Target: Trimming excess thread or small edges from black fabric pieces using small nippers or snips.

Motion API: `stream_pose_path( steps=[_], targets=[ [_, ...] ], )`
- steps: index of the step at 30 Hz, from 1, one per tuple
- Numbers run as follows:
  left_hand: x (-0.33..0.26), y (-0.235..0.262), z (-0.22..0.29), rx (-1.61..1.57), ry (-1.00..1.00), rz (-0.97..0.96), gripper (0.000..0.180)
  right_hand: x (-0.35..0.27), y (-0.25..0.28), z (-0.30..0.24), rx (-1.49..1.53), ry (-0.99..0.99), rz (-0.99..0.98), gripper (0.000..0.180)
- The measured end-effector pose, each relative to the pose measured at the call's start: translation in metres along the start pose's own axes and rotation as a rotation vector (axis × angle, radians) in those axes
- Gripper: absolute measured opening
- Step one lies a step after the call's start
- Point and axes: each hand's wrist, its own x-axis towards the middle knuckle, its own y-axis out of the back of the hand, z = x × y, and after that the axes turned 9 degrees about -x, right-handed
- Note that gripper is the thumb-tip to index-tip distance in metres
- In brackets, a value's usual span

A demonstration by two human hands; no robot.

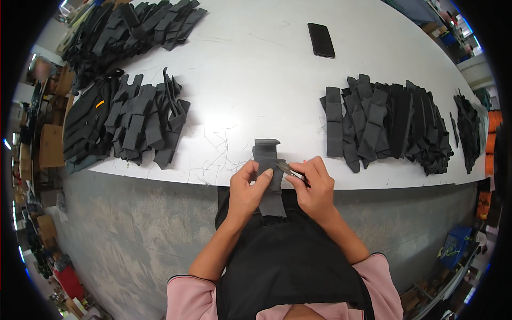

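A dark grey fabric strip [273, 198] hangs over the near table edge, its far end folded on the white top. My left hand [247, 188] pinches the strip between thumb and fingers at its left side. In my right hand [314, 189] is a small pair of thread snips [288, 170], with the blades pointing left against the strip's right side. Whether the blades touch a thread is too small to tell. Cut thread ends [213, 154] lie scattered on the table left of my hands.
Piles of similar dark strips lie at the left [144, 117], far left [133, 26] and right [381, 120]. A black phone [321, 40] rests on the far part of the white table [256, 69]. Another dark bundle [468, 133] sits near the right end. Cardboard boxes [52, 141] stand beyond the left side.
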Motion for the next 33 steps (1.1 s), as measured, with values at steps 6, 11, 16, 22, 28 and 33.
stream_pose_path(
  steps=[6, 11, 16, 22, 28, 33],
  targets=[
    [0.001, 0.002, -0.006, 0.165, -0.124, 0.006, 0.018, 0.012, 0.003, -0.011, 0.053, 0.008, -0.051, 0.022],
    [0.000, 0.001, -0.006, 0.530, -0.344, 0.099, 0.022, 0.017, -0.007, -0.010, -0.039, 0.091, -0.105, 0.019],
    [0.001, 0.003, -0.003, 0.579, -0.353, 0.096, 0.023, 0.011, -0.004, -0.009, 0.061, -0.114, -0.100, 0.013],
    [0.013, 0.017, -0.014, 0.254, -0.212, 0.050, 0.027, 0.010, -0.005, 0.007, 0.537, -0.425, -0.190, 0.016],
    [0.011, 0.018, -0.009, -0.044, 0.162, -0.080, 0.031, 0.011, -0.014, -0.004, 0.321, -0.128, -0.268, 0.022],
    [0.001, 0.026, -0.004, -0.234, 0.278, -0.311, 0.033, 0.027, -0.029, -0.001, 0.833, -0.669, -0.368, 0.011]
  ],
)
